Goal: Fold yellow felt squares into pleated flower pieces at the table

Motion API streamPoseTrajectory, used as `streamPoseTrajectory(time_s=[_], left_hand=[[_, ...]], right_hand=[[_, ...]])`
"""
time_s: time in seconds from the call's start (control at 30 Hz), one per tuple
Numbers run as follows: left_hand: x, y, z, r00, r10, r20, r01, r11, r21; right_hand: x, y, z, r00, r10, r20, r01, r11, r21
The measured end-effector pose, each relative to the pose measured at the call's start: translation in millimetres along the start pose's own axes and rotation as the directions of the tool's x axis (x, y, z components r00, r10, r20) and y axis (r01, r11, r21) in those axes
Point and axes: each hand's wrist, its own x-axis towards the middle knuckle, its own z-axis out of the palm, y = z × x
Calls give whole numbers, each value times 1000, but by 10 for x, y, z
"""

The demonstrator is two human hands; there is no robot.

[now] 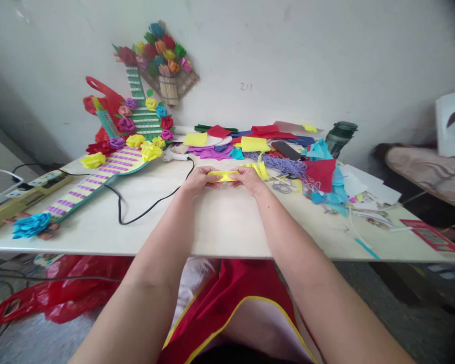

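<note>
A small strip of yellow crepe paper is stretched between my two hands, just above the white table. My left hand pinches its left end, and my right hand pinches its right end. Both sets of fingers are closed, with the thumbs on the near side. Close behind my right hand lie more yellow paper pieces and a tangle of purple yarn. The fingertips under the strip are partly hidden.
At left leans a decorated guitar shape with paper flowers. A black cord runs to a white glue gun. Coloured paper sheets, a phone and a dark bottle stand or lie at the back. A power strip is far left.
</note>
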Motion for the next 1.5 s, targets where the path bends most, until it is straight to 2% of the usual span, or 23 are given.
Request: streamPoseTrajectory(time_s=[0.4, 0.87, 1.2, 1.37, 1.5], left_hand=[[-49, 48, 28, 999, 32, 11, -30, 982, -186], [-58, 50, 41, 998, 53, 16, -48, 967, -251], [-36, 38, 7, 996, 84, 12, -77, 957, -279], [-55, 51, 25, 998, 68, 1, -66, 975, -214], [-57, 60, 33, 999, 38, -13, -40, 984, -175]], right_hand=[[37, 43, -32, 999, -45, 24, 43, 997, 57], [29, 45, -41, 993, -106, 56, 100, 990, 97], [30, 34, -39, 987, -142, 72, 137, 988, 66], [22, 35, -43, 981, -167, 94, 159, 983, 88], [38, 61, -37, 984, -165, 61, 165, 986, 4]])
